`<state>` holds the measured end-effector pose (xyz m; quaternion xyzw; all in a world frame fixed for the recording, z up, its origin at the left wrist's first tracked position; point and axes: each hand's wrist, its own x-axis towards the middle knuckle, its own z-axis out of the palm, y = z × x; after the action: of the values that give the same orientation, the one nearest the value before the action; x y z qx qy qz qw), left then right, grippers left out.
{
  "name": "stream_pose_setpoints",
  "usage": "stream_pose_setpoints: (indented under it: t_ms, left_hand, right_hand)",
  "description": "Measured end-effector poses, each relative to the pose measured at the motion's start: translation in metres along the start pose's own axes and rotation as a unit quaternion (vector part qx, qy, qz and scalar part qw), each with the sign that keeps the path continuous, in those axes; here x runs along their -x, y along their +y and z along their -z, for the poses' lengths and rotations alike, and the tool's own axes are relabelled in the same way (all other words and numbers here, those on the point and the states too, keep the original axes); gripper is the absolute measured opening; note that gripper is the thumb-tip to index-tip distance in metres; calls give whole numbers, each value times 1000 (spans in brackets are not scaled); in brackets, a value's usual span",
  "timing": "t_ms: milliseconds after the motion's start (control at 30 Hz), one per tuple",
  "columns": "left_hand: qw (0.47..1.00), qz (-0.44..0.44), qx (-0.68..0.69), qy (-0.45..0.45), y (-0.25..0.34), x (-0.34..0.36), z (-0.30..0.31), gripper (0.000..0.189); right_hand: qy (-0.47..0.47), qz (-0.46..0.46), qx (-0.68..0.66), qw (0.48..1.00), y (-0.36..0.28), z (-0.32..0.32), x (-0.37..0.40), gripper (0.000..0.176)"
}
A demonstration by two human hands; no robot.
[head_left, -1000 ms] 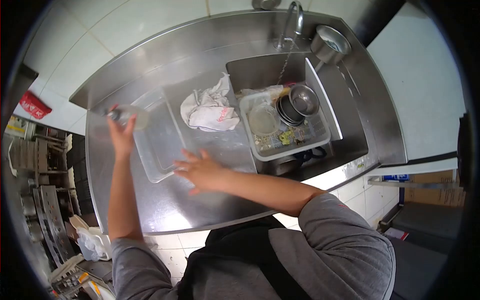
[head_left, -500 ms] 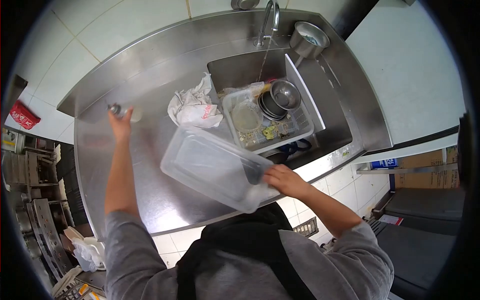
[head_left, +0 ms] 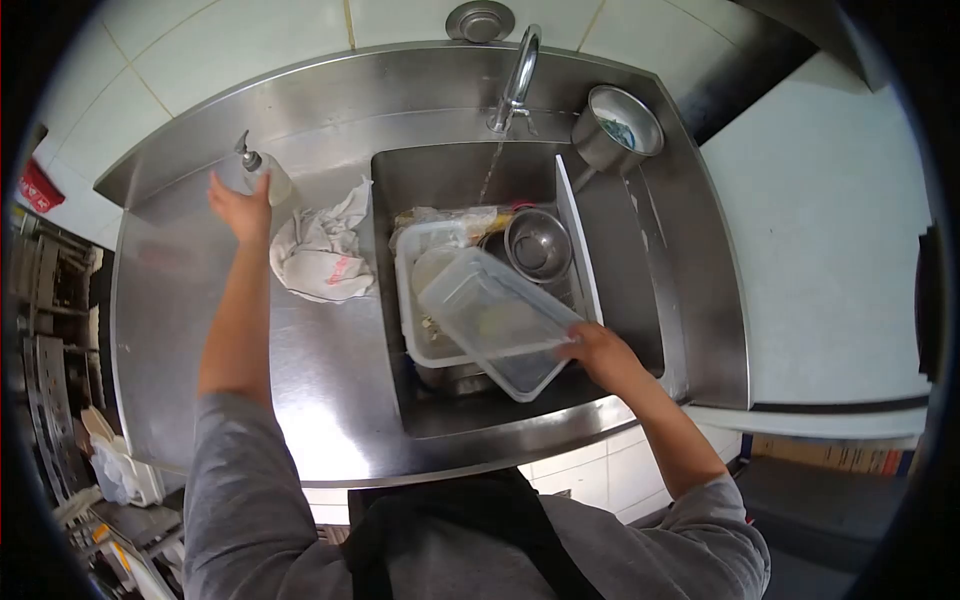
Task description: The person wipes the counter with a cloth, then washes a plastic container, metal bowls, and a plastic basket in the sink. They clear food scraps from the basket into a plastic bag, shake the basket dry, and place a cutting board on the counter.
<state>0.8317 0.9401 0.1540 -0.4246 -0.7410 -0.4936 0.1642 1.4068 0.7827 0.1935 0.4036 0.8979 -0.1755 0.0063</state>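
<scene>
My right hand (head_left: 598, 352) grips the rim of a clear plastic container (head_left: 500, 320), which is tilted over the sink. Under it is a white plastic basket (head_left: 408, 310) with food scraps and dishes in it, partly hidden by the container. A metal bowl (head_left: 538, 246) sits at the basket's right side. Over the counter's left part my left hand (head_left: 242, 208) is open, fingers apart, right beside a pump bottle (head_left: 277, 182) that stands upright. A crumpled white cloth (head_left: 322, 255) lies between that bottle and the sink.
Water runs from the faucet (head_left: 518, 85) into the sink (head_left: 400, 400). A white board (head_left: 580, 235) stands upright at the basket's right. A metal saucepan (head_left: 600, 145) sits in the back right corner. The steel counter (head_left: 180, 350) extends left.
The clear container has moved from over the counter's front to above the sink basket. My left hand has let go of the pump bottle, which now stands near the cloth.
</scene>
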Motion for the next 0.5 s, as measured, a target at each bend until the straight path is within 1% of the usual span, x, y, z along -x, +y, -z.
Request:
stream_pose_setpoints:
  t_ms: [33,100,133,167,200,233,267,300,333,367,400,433,467,500]
  left_hand:
    - [991,11,-53,123,29,10,7,61]
    - [993,-35,91,62,76,44,2,49]
    - [974,15,224,-25,132,72,1,44]
    - [954,9,277,-114,169,95,-12,40]
    - [915,48,313,-251,194,109,-37,32]
    - [865,79,344,-355,231,112,-44,34]
    - [815,157,396,-394,262,113,-58,35]
    - [799,125,449,-379,284,114,-72,30]
    - [745,145,485,-434,298,109,-87,27]
    - [684,163,520,-485,303,103,-95,25]
    - [687,171,517,-481,304,98,-87,25]
    - [705,169,460,-512,306,95,-78,23]
    - [720,166,402,-541,304,93,-72,22]
    - [804,44,330,-492,272,110,-84,21]
  right_hand:
    - [-36,20,44,998,12,12,-23,58]
    - [-64,19,-64,996,51,34,-79,71]
    - [-122,-2,-93,988,73,49,-113,80]
    - [-73,16,-104,992,98,52,-152,78]
    - [16,24,-62,998,117,53,-193,79]
    - [136,-17,-53,989,130,47,-234,78]
    - [217,-21,5,976,137,43,-268,79]
    - [298,-25,61,952,142,36,-295,80]
    - [290,-17,57,955,151,16,-313,80]
    - [245,-48,63,966,165,-15,-328,78]
    - [200,-80,69,974,159,-26,-332,76]
    - [194,-75,66,976,158,-31,-334,76]
    - [187,-133,58,972,135,-20,-329,72]
    - [178,-187,47,965,115,-20,-326,69]
